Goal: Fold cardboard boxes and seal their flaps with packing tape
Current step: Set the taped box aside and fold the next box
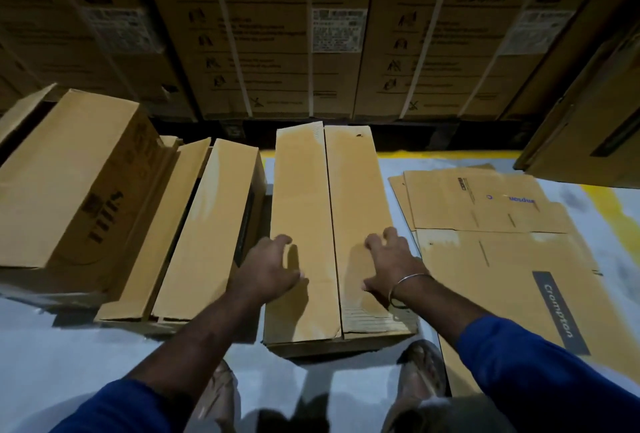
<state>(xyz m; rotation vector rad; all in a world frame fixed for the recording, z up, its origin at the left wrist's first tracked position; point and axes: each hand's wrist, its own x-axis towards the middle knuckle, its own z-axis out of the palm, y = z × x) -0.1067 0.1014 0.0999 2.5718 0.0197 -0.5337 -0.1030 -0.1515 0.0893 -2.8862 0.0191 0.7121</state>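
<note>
The long cardboard box (332,235) lies on the floor directly ahead of the person's feet, its two top flaps folded down and meeting along a centre seam (331,224) with no tape visible. The left hand (273,266) and right hand (391,266), fingers spread and loosely bent, sit over one flap each and grip nothing; this probably keeps the flaps flat and the seam tight for taping. To the left, a second folded box (207,231) lies just beside it, leaving little room. To the right, flattened cartons (502,242) lie close to the box's edge, low enough to reach across. No tape roll is visible.
</note>
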